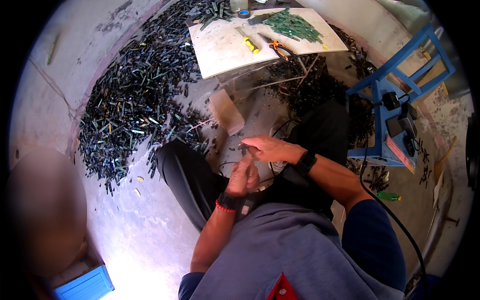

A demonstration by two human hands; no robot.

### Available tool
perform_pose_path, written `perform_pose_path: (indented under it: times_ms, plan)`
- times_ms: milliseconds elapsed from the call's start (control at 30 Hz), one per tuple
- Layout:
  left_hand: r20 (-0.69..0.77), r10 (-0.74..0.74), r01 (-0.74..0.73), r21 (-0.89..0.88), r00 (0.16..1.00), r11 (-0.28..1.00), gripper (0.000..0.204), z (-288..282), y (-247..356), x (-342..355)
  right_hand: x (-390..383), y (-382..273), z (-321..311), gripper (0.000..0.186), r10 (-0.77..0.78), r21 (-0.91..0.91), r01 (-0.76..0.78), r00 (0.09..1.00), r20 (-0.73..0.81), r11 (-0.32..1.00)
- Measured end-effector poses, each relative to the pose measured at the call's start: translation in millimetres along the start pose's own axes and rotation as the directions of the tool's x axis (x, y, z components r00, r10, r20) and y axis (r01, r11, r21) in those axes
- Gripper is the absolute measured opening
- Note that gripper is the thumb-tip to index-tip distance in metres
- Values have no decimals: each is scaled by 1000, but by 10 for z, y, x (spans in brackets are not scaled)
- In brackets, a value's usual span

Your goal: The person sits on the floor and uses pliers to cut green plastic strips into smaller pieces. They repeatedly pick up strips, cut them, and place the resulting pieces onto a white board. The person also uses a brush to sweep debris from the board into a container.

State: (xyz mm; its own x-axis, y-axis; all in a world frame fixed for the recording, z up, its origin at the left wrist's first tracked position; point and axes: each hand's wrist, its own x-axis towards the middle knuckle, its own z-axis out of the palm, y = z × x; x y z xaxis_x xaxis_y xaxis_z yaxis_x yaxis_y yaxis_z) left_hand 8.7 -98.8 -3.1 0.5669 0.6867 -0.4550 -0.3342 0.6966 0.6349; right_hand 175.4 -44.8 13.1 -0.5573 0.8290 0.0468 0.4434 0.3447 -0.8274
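Observation:
My left hand [241, 177] is closed and raised between my knees. Just above it, touching it, my right hand [262, 149] is closed around a small dark piece [245, 149] that is partly hidden by my fingers. Whether my left hand grips the same piece is too hidden to tell. A brown rectangular sheet [226, 112] lies on the floor beyond my hands. On a pale board [215, 60] farther ahead lie a yellow screwdriver [250, 43], orange-handled pliers [280, 50], a blue tape roll [243, 14] and a pile of green strips [295, 25].
Heaps of dark strips [125, 90] cover the floor at left and under the board. A blue chair [380, 145] at right holds black adapters [405, 127], with a cable hanging beside my arm. A green bottle [389, 196] lies nearby; a blue box [85, 282] stands at lower left.

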Motion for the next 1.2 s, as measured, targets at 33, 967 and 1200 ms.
perform_pose_path:
  times_ms: [33, 967, 1200]
  plan:
    - [13, -4, 4, 0, 1000, 1000, 53, -11, 1, -3, 13, -43, -45, 25, 26, 3, -27, 999, 46, 1000]
    - [-251, 33, 21, 208, 967, 978, 44, -42, -76, 250, 115, 167, 23, 15, 453, 246, -488, 872, 186, 838]
    - [32, -101, 104, -141, 994, 985, 49, -154, -95, 232, 127, 255, -243, 20, -173, -482, 222, 974, 144, 847]
